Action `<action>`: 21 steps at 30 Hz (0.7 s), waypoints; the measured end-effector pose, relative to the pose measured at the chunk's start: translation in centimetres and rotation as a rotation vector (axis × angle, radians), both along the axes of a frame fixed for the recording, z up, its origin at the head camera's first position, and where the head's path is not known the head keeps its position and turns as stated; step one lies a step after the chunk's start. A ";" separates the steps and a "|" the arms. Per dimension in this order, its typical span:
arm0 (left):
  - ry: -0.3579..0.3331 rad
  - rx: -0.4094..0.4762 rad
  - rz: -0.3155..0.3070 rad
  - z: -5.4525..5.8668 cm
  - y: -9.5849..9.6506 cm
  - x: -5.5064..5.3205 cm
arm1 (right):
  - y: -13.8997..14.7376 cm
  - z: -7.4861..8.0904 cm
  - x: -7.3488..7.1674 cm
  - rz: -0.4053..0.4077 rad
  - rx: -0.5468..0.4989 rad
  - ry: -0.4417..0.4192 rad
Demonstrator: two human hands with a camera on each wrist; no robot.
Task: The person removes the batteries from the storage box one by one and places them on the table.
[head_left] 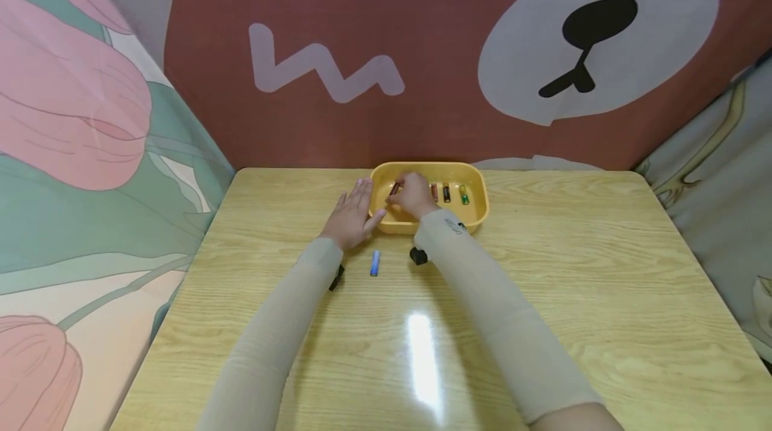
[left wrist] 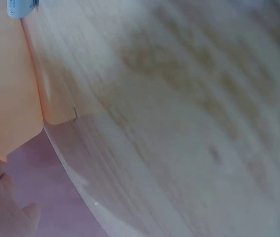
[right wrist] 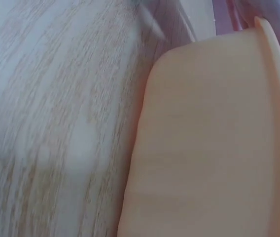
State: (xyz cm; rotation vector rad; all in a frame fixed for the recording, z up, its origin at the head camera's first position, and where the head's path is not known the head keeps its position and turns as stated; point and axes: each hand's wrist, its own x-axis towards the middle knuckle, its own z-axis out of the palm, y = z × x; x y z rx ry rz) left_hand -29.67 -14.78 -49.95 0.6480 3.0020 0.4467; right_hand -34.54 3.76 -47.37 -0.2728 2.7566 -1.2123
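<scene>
A yellow plastic tray (head_left: 476, 216) stands at the table's back edge with several batteries in it. My right hand (head_left: 417, 196) reaches inside, thumb and fingertips pinching a dark red battery (head_left: 395, 188) near the left end. To the right of that hand lie a reddish battery (head_left: 434, 192), a black one (head_left: 446, 192) and a green-and-yellow one (head_left: 464, 194). My left hand (head_left: 352, 216) lies with straight fingers along the tray's left side, thumb by its front corner. On the table in front is a blue battery (head_left: 375, 263), its marked end showing in the left wrist view.
The wooden table (head_left: 573, 283) ends against a brown printed curtain (head_left: 326, 129) just behind the tray. Floral cloth (head_left: 78, 122) hangs along the left side. A black wrist device (head_left: 418, 256) shows under the right forearm. The tray's outer wall (right wrist: 209, 138) fills much of the right wrist view.
</scene>
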 end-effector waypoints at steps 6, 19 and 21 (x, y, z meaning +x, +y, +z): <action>0.001 0.002 0.003 -0.1 0.0 0.0 | 0.8 0.1 0.4 -0.003 -0.006 -0.001; -0.019 -0.019 0.011 0.4 0.1 0.2 | 2.0 -0.1 1.3 0.003 -0.071 0.019; -0.014 -0.020 0.009 0.3 0.1 0.2 | 2.0 -0.1 1.5 0.006 -0.082 0.019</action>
